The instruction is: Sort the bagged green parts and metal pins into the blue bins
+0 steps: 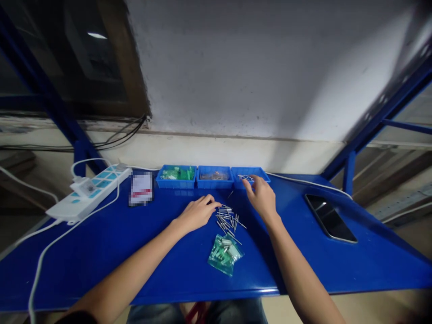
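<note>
A loose pile of thin metal pins (229, 220) lies on the blue table (135, 252). My left hand (199, 212) rests at the pile's upper left edge, its thumb and index finger closed on the end of one pin. Over the front of the right blue bin (263, 173), which holds more light-coloured pins (241, 177), is my right hand (262, 197). Its fingers are bent near those pins; whatever lies between the fingertips is too small to make out. Below the pile lies a clear green plastic bag (224, 256) with white and green pieces inside.
Two more blue bins stand beside the right one: the left bin (175, 183) holds green packets, the middle bin (214, 183) brownish ones. A power strip (87, 193) with white cables sits at left, near a blurred card (141, 188). A phone (330, 218) lies at right.
</note>
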Action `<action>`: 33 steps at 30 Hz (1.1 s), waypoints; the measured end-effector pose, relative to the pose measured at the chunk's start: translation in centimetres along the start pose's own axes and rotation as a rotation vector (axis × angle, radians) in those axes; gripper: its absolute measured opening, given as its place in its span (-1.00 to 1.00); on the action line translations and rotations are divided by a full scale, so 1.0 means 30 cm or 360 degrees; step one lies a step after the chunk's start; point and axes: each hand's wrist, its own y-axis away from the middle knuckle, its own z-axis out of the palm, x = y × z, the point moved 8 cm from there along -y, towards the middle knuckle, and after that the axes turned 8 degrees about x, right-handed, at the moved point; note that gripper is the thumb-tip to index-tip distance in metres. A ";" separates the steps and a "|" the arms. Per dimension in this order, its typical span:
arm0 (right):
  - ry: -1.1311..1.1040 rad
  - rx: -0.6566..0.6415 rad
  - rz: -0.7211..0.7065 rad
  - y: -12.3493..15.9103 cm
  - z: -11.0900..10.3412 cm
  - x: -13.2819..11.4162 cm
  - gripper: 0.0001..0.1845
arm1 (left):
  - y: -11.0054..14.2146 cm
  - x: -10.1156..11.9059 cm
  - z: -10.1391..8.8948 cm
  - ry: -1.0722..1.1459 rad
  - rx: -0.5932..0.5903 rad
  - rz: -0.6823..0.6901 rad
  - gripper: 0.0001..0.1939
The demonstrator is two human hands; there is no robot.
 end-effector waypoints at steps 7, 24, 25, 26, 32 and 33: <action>-0.0394 -0.0451 -0.0223 0.103 0.078 -0.128 -0.65 | 0.048 -0.033 -0.015 0.0084 0.0053 -0.0134 -0.87; -0.0144 -0.0493 -0.0779 0.217 0.112 -0.336 -0.91 | 0.048 -0.077 -0.005 0.0243 0.0187 -0.0216 -0.81; -0.0137 -0.0493 -0.0800 0.219 0.114 -0.338 -0.90 | 0.049 -0.079 -0.004 0.0240 0.0193 -0.0213 -0.81; -0.0139 -0.0491 -0.0819 0.220 0.115 -0.341 -0.87 | 0.049 -0.079 -0.004 0.0236 0.0200 -0.0212 -0.81; -0.0134 -0.0488 -0.0856 0.225 0.128 -0.343 -0.83 | 0.047 -0.070 -0.004 0.0199 0.0242 -0.0254 -0.74; -0.0112 -0.0490 -0.0844 0.224 0.131 -0.340 -0.83 | 0.046 -0.067 -0.007 0.0198 0.0250 -0.0263 -0.72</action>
